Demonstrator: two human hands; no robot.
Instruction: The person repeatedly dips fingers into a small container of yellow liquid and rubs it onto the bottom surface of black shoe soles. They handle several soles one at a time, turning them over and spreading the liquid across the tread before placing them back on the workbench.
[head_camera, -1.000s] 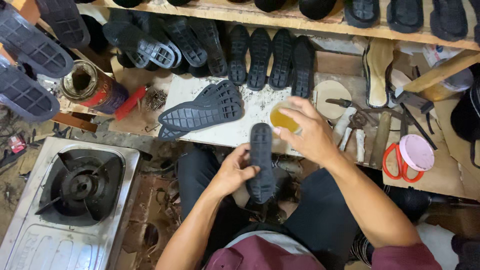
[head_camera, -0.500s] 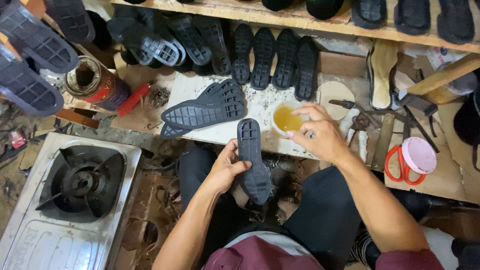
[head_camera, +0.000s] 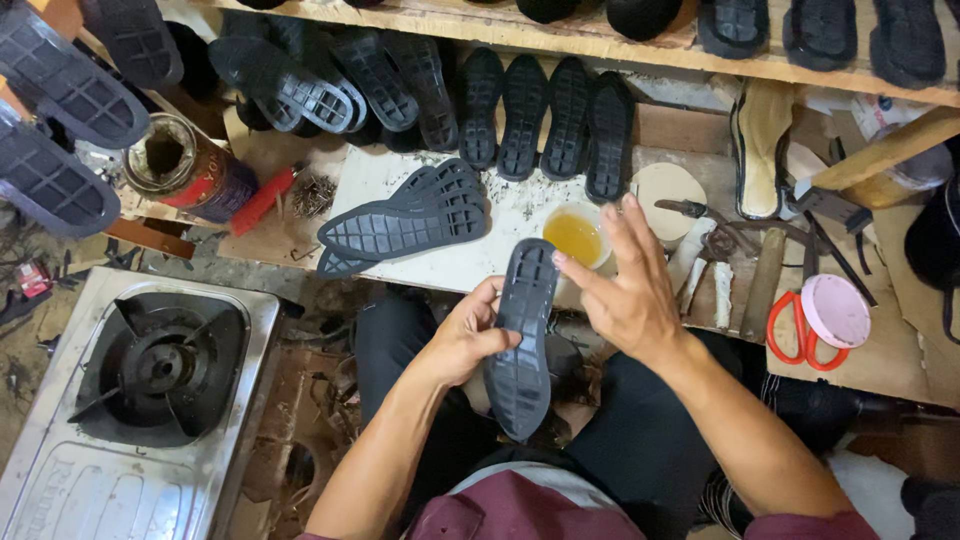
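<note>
A dark grey moulded rubber shoe sole (head_camera: 520, 340), tread side up, sits over the person's lap just in front of the workbench, and the left hand (head_camera: 470, 335) has it pinched by the left edge, thumb on the tread and fingers curled underneath. The right hand (head_camera: 625, 290) hovers at the sole's toe end, empty, fingers spread and reaching forward, fingertips near the sole's upper right edge. Right behind those fingers stands a small white cup of yellow liquid (head_camera: 576, 234) on the pale work board (head_camera: 400, 175), with a pair of matching dark soles (head_camera: 405, 215) stacked to its left. Further out, a row of black soles (head_camera: 540, 115) leans against the back, red-handled scissors (head_camera: 800, 335) and a pink lid (head_camera: 835, 308) lie to the right, an open rusty tin (head_camera: 185, 165) stands left, and a steel gas stove (head_camera: 150, 390) sits below it. The risk here, I'd say, is that cup: it stands close to the board's front edge and the right hand is working beside it, so a careless knuckle could tip the liquid onto the board or the lap. The sole, gripped on one edge only, could also twist and slip. Compared with half a second ago, the right hand has lifted off the cup and opened out, while the sole is held much as it was.
</note>
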